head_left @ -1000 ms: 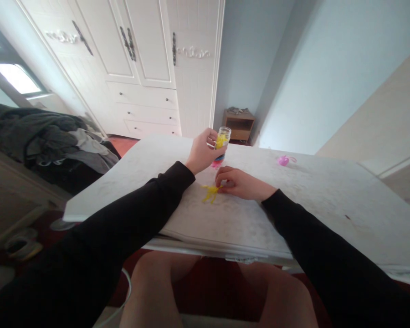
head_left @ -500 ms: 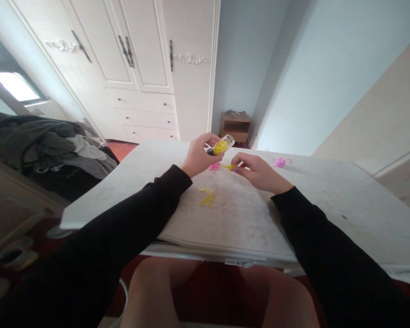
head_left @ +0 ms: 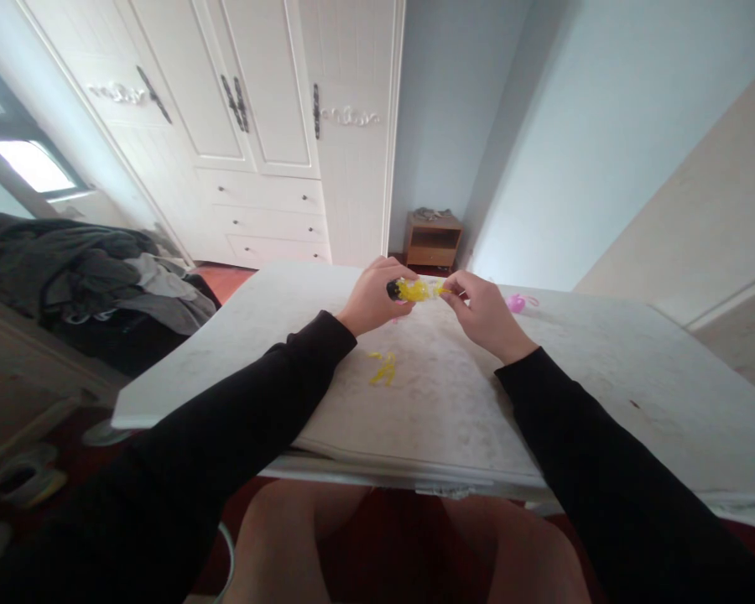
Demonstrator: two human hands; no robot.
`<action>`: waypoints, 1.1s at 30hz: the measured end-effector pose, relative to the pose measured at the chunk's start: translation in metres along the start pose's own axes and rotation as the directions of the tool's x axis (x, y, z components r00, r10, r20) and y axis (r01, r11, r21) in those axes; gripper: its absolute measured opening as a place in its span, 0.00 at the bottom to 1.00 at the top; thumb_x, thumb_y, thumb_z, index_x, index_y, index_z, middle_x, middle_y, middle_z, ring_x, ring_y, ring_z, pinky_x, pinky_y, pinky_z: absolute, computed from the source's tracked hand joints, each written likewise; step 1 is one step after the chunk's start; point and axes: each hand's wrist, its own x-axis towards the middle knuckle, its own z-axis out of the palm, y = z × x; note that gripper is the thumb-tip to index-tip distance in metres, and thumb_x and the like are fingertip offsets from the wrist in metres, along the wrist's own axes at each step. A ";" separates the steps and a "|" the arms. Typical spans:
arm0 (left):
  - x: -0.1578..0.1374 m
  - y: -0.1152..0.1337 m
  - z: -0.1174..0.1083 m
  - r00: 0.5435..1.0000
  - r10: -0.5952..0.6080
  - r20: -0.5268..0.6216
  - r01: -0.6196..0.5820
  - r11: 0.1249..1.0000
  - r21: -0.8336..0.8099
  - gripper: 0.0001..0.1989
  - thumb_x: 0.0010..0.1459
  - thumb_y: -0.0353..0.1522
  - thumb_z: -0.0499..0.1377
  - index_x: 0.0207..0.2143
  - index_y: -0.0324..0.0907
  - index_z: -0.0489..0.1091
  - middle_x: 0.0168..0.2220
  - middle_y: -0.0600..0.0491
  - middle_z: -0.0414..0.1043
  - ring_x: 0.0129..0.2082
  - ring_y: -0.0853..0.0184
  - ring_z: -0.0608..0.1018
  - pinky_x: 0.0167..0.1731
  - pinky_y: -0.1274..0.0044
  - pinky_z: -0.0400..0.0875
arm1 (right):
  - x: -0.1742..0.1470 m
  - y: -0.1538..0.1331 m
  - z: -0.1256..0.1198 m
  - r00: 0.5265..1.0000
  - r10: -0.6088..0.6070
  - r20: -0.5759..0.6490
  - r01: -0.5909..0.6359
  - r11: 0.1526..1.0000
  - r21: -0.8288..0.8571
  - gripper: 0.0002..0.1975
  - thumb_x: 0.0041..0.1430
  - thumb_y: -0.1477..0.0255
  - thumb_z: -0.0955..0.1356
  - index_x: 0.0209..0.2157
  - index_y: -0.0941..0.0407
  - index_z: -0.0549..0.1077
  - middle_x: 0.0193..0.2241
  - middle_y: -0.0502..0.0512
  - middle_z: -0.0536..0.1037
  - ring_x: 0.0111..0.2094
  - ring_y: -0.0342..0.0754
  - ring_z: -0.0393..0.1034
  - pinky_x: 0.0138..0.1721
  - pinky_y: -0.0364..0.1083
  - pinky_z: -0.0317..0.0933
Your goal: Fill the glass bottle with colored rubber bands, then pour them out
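My left hand (head_left: 379, 295) is wrapped round a small clear bottle (head_left: 417, 290) that lies on its side in the air above the table. Yellow strips fill much of it, and its left end looks dark. At the bottle's mouth, the fingertips of my right hand (head_left: 475, 309) pinch a yellow strip (head_left: 445, 290). Several loose yellow strips (head_left: 382, 369) lie on the white table (head_left: 428, 419) nearer to me. Something pink (head_left: 404, 310) shows under my left hand, mostly hidden.
A pink round object with a loop (head_left: 516, 304) lies on the table to the right of my right hand. Beyond the table stand a white wardrobe (head_left: 352, 184) and a small wooden nightstand (head_left: 434, 242). Dark clothes (head_left: 69, 268) are heaped at the left.
My right hand has risen from the tabletop to the bottle's mouth with the yellow strip. My left hand has tipped the bottle nearly level, its mouth toward the right.
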 end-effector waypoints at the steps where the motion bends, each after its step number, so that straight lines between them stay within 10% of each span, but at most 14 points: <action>1: 0.000 0.000 0.001 1.000 0.001 0.009 -0.001 1.000 -0.002 0.16 0.46 0.24 0.69 0.39 0.43 0.79 0.38 0.50 0.79 0.41 0.60 0.77 0.43 0.68 0.73 | 0.000 -0.001 0.000 1.000 -0.015 0.004 0.015 1.000 -0.015 0.07 0.64 0.71 0.67 0.30 0.53 0.69 0.29 0.53 0.74 0.32 0.49 0.67 0.35 0.49 0.60; 16: -0.002 0.003 0.003 0.997 0.026 0.077 -0.020 0.997 -0.071 0.16 0.47 0.27 0.70 0.41 0.44 0.79 0.40 0.50 0.81 0.42 0.60 0.79 0.46 0.67 0.73 | -0.003 -0.009 0.002 0.979 0.134 -0.151 -0.114 0.985 0.129 0.07 0.53 0.71 0.75 0.28 0.54 0.74 0.26 0.50 0.78 0.29 0.48 0.72 0.33 0.49 0.66; 33: -0.004 0.008 0.003 0.998 -0.035 0.047 0.044 0.976 -0.212 0.15 0.49 0.29 0.71 0.42 0.43 0.79 0.40 0.50 0.81 0.40 0.64 0.79 0.41 0.70 0.76 | -0.005 -0.017 -0.002 0.989 -0.018 -0.143 0.023 0.999 0.028 0.01 0.63 0.72 0.68 0.36 0.52 0.72 0.38 0.56 0.79 0.42 0.55 0.74 0.45 0.55 0.69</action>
